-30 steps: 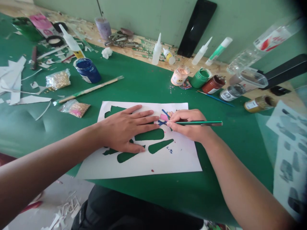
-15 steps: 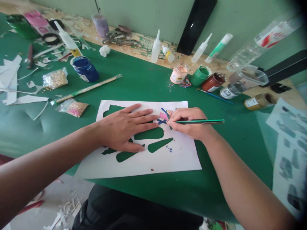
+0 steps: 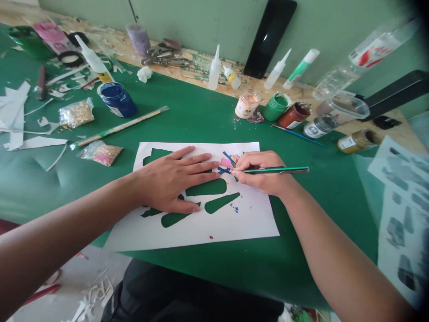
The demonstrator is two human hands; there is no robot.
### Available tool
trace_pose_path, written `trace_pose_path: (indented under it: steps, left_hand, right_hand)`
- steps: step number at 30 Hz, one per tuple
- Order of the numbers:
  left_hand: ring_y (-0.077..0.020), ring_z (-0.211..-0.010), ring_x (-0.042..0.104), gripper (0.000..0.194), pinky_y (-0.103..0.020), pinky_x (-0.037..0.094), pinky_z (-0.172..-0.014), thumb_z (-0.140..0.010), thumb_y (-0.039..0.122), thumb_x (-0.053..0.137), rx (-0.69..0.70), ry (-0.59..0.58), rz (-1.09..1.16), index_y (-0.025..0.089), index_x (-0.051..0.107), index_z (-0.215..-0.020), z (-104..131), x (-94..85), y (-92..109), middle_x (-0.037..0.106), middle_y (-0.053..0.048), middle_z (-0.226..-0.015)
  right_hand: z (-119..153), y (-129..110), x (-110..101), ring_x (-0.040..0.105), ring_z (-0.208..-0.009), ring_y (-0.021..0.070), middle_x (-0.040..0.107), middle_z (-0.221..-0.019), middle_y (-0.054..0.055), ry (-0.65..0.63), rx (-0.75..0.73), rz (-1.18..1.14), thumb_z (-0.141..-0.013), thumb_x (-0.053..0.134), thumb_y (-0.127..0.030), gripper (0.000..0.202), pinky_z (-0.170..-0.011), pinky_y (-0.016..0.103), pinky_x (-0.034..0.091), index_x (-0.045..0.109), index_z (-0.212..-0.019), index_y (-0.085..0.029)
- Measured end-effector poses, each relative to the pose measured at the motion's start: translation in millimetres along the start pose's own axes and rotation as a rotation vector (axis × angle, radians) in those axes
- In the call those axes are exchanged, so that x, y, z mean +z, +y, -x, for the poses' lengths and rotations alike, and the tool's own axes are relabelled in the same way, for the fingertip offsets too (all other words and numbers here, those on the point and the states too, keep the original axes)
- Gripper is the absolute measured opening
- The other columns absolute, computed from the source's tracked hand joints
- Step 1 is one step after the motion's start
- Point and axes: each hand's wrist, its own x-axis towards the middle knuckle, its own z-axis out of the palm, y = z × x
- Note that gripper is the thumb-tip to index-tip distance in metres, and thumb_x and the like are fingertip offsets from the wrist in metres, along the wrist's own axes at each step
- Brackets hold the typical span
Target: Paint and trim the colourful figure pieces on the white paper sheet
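Observation:
A white sheet of paper (image 3: 248, 223) with several cut-out openings lies on the green table mat. My left hand (image 3: 170, 179) is flat on it with the fingers spread, covering part of the openings. My right hand (image 3: 263, 172) pinches a slim green pen (image 3: 278, 170) with what looks like a metal clip. Its tip end is by the small painted pieces and blue strips (image 3: 224, 171) at the upper right of the sheet, partly hidden by my fingers. A pink patch (image 3: 226, 162) sits between the blue strips. Blue specks (image 3: 235, 208) dot the paper lower down.
Open paint jars, among them a green one (image 3: 276, 106), stand behind the sheet, with a blue paint jar (image 3: 117, 100) at left. A wooden-handled brush (image 3: 124, 127) and bead bags (image 3: 77, 113) lie nearby. Paper scraps (image 3: 15, 116) cover the left; another cut sheet (image 3: 390, 201) lies right.
The whole view has shifted slightly, so most things sit a little to the left. Both hands keep nearly the same place on the sheet, and the pen is still held.

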Motion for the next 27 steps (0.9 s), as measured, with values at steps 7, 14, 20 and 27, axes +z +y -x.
trace_pose_path:
  steps: [7, 14, 20, 27]
  left_hand:
    - [-0.0280, -0.155, 0.014, 0.078, -0.046, -0.005, -0.124, -0.095, 0.065, 0.043, 0.005, 0.002, -0.019, 0.023, 0.028, -0.159, 0, 0.6, 0, 0.020, -0.006, -0.167]
    - [-0.0319, -0.150, 0.030, 0.070, -0.050, 0.013, -0.123, -0.095, 0.062, 0.047, -0.092, 0.056, -0.086, 0.021, 0.043, -0.152, 8, -4.6, 18, 0.037, -0.010, -0.161]
    - [-0.0320, -0.136, 0.049, 0.050, -0.051, 0.039, -0.109, -0.097, 0.057, 0.047, -0.415, 0.068, -0.002, 0.027, 0.060, -0.135, 20, -15.0, 66, 0.053, -0.008, -0.149]
    - [-0.0404, -0.133, 0.044, 0.071, -0.059, 0.040, -0.103, -0.089, 0.050, 0.056, -0.915, 0.192, 0.162, 0.023, 0.038, -0.152, 0, -17.3, 79, 0.047, -0.015, -0.151]
  right_hand:
    - [2, -1, 1, 0.064, -0.059, 0.0143, 0.070, -0.067, 0.000, 0.153, 0.081, -0.098, -0.084, 0.076, -0.030, 0.015, -0.060, 0.030, 0.053, 0.072, -0.073, -0.020]
    - [4, -4, -6, 0.072, -0.097, 0.0224, 0.079, -0.103, 0.005, 0.205, -0.005, 0.233, -0.100, 0.055, -0.043, 0.026, -0.090, 0.043, 0.054, 0.072, -0.109, -0.025]
    - [5, 1, -6, 0.045, -0.140, 0.0363, 0.056, -0.148, 0.005, -0.100, 0.012, 0.579, -0.077, 0.082, -0.049, 0.042, -0.114, 0.058, 0.036, 0.068, -0.110, -0.027]
    - [5, 0, 0, 0.056, -0.121, 0.0333, 0.069, -0.123, 0.009, -0.025, 0.020, 0.512, -0.082, 0.079, -0.042, 0.034, -0.103, 0.052, 0.040, 0.061, -0.103, -0.022]
